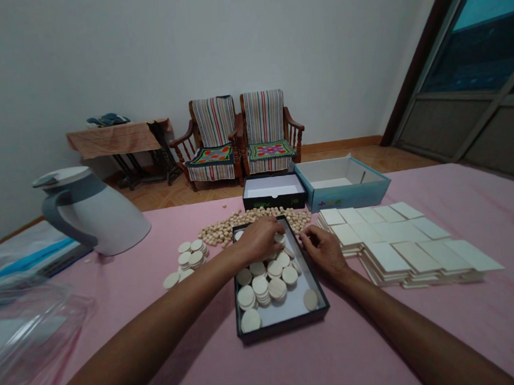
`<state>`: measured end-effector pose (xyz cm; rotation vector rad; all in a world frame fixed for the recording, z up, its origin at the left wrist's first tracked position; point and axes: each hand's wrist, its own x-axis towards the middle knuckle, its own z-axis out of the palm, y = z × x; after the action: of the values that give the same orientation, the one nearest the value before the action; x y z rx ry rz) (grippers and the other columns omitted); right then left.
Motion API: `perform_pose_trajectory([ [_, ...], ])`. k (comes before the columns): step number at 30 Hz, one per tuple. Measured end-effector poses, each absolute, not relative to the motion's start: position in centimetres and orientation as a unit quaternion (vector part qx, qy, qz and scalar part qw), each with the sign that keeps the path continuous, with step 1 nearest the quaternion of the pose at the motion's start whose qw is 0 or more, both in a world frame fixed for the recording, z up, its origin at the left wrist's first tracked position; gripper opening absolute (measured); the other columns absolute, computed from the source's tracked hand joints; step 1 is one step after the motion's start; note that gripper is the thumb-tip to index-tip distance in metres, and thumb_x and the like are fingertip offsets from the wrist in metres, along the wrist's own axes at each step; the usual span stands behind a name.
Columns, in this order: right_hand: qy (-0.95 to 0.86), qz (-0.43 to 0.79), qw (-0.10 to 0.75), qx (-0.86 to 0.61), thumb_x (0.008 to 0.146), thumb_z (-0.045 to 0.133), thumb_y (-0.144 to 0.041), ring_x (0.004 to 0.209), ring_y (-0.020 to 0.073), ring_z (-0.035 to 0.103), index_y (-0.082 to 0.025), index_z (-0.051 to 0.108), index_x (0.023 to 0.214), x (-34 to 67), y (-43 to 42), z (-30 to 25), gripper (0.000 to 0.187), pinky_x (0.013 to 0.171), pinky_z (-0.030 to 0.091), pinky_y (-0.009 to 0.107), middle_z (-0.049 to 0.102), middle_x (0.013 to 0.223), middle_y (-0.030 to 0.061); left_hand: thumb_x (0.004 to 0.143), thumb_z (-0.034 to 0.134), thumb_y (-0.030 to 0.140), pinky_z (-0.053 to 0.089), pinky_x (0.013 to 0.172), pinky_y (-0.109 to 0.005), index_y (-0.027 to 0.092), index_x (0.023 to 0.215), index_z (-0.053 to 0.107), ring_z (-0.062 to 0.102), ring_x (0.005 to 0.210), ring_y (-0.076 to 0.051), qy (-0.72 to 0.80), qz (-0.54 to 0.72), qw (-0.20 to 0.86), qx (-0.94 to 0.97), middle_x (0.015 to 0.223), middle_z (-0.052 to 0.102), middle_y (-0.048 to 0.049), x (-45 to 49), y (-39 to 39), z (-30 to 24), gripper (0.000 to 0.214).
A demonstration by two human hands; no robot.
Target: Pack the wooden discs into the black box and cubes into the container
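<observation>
My left hand (262, 238) reaches over the far part of a shallow black box lid (283, 325) with a pale inside. Its fingers are bent down around a round wooden disc (279, 238), partly hidden by the hand. Many more wooden discs (277, 289) lie in the lid, some stacked, some loose. Just outside the lid's right edge rests my right hand (325, 251), fingers curled in with the thumb close to the index finger; nothing shows in it. Another group of discs (191, 258) sits on the cloth to the left.
Small wooden cubes (224, 229) are heaped behind the lid. Stacked wooden rectangles (392, 260) stand at right. A black box (275, 200) and a blue box (348, 196) sit at the back. On the left are a grey-white jug (106, 216) and a clear plastic container (30, 322).
</observation>
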<state>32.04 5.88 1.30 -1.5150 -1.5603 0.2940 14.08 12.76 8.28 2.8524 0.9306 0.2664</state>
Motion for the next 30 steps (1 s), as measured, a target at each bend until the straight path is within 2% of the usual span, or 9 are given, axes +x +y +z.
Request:
perform_pose_trajectory([
  [5, -0.634, 0.125, 0.452, -0.615, 0.087, 0.047, -0.035, 0.057, 0.014, 0.054, -0.02, 0.054, 0.069, 32.1, 6.0, 0.9, 0.024, 0.056, 0.038, 0.025, 0.059, 0.063, -0.0001, 0.074, 0.069, 0.023, 0.046, 0.08, -0.03, 0.019, 0.102, 0.068, 0.059, 0.092, -0.021, 0.325, 0.121, 0.061, 0.936, 0.095, 0.062, -0.0076, 13.8, 12.4, 8.6, 0.028],
  [12, -0.63, 0.129, 0.462, -0.611, 0.087, 0.046, -0.035, 0.056, 0.0136, 0.053, -0.02, 0.054, 0.067, 32.3, 6.3, 0.5, 0.026, 0.056, 0.037, 0.024, 0.057, 0.061, -0.0006, 0.073, 0.066, 0.016, 0.038, 0.061, -0.027, 0.021, 0.078, 0.073, 0.06, 0.073, -0.018, 0.209, 0.012, -0.023, 0.978, 0.076, 0.065, -0.0046, 15.5, 11.8, 10.1, 0.01],
  [17, -0.626, 0.127, 0.462, -0.616, 0.087, 0.046, -0.033, 0.055, 0.0133, 0.052, -0.02, 0.054, 0.066, 32.4, 6.3, 0.6, 0.025, 0.054, 0.035, 0.024, 0.056, 0.059, -0.001, 0.077, 0.062, 0.013, 0.035, 0.063, -0.031, 0.018, 0.07, 0.071, 0.061, 0.064, -0.017, 0.166, -0.078, -0.092, 0.979, 0.068, 0.07, -0.006, 17.7, 12.3, 9.8, 0.013],
  [22, -0.628, 0.126, 0.455, -0.619, 0.086, 0.047, -0.033, 0.055, 0.0135, 0.053, -0.02, 0.055, 0.067, 32.4, 6.4, 0.8, 0.024, 0.055, 0.036, 0.024, 0.057, 0.06, -0.0008, 0.081, 0.059, 0.014, 0.034, 0.066, -0.033, 0.015, 0.064, 0.068, 0.06, 0.059, -0.017, 0.146, -0.072, -0.115, 0.98, 0.064, 0.07, -0.0089, 18.5, 12.6, 9.2, 0.019],
  [30, -0.629, 0.127, 0.456, -0.617, 0.086, 0.047, -0.031, 0.056, 0.0127, 0.053, -0.019, 0.056, 0.068, 32.5, 6.6, 0.3, 0.023, 0.056, 0.036, 0.024, 0.058, 0.061, -0.0008, 0.079, 0.06, 0.012, 0.034, 0.066, -0.034, 0.016, 0.063, 0.066, 0.06, 0.059, -0.017, 0.137, -0.056, -0.139, 0.979, 0.06, 0.068, -0.0069, 18.1, 13.1, 8.6, 0.018],
])
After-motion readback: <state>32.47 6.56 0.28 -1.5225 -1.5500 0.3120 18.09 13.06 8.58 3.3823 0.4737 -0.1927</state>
